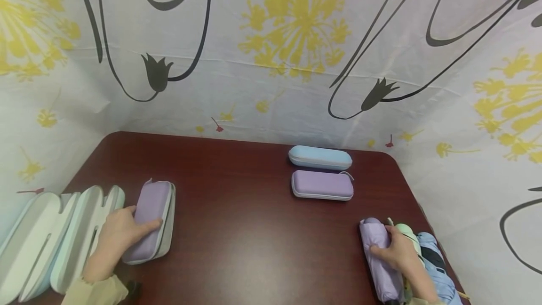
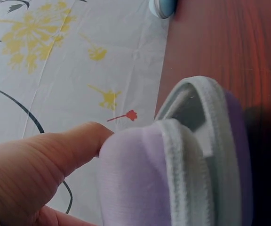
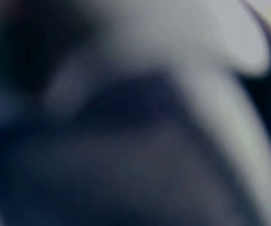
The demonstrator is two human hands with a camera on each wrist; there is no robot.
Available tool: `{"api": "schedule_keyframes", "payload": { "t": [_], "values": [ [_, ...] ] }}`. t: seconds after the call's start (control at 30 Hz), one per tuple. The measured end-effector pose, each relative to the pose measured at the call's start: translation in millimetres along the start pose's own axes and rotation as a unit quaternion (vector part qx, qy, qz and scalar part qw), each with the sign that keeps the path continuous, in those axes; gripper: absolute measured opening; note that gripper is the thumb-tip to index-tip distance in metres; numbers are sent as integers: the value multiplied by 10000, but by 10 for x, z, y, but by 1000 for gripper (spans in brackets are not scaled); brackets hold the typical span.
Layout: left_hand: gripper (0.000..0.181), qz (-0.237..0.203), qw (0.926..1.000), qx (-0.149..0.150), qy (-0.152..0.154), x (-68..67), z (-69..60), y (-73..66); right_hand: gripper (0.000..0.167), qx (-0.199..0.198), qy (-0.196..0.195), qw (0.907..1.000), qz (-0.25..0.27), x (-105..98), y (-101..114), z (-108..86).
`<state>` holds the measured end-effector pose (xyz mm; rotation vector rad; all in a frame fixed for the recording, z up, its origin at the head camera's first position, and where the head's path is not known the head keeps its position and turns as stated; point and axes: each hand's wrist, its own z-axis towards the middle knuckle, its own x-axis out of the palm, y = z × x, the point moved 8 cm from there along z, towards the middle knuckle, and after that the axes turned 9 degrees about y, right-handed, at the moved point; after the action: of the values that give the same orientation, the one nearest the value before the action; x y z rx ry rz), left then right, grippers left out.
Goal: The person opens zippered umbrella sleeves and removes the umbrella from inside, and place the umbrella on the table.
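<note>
At the left of the table, my left hand grips a purple zip case with its thumb across the top. The case's lid is slightly parted from its pale-rimmed other half, and the left wrist view shows the gap in the case from its end. On the right, my right hand holds a folded purple umbrella, thumb on its near face. A folded green umbrella and a folded blue umbrella lie just right of it. The right wrist view is too blurred and dark to read.
Opened pale cases stand side by side at the left edge. A closed blue case and a closed purple case lie at the back right of the brown table. A patterned sheet hangs behind.
</note>
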<state>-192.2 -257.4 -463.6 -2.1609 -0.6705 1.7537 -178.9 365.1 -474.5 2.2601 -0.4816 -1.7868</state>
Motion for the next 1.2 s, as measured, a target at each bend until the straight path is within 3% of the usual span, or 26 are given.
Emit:
{"api": "schedule_keyframes", "payload": {
  "t": [0.43, 0.67, 0.73, 0.8, 0.9, 0.97, 1.03, 1.2],
  "values": [
    [88, 139, 9984, -151, -521, 60, -73, -89, 77, -21, 91, 9999, -42, 32, 47, -31],
    [89, 198, 9963, 17, -840, 74, -108, -145, 78, -236, -226, 9993, -159, 1, 136, -94],
    [87, 174, 9937, 195, -1089, 55, -123, -180, 79, -297, -354, 9987, -208, -22, 172, -112],
    [83, 89, 9875, 452, -1505, 14, -146, -241, 80, -311, -479, 9981, -225, -52, 207, -126],
    [72, -61, 9701, 1037, -2193, -67, -187, -396, 78, -430, -746, 9962, -118, -123, 287, -142],
    [64, -247, 9589, 1381, -2466, -107, -201, -516, 75, -549, -847, 9949, 4, -165, 360, -143],
    [58, -439, 9499, 1722, -2571, -127, -194, -650, 72, -693, -905, 9934, 104, -198, 441, -129],
    [50, -853, 9292, 2510, -2574, -90, -132, -1017, 73, -777, -613, 9949, 216, -200, 612, -32]
  ]
}}
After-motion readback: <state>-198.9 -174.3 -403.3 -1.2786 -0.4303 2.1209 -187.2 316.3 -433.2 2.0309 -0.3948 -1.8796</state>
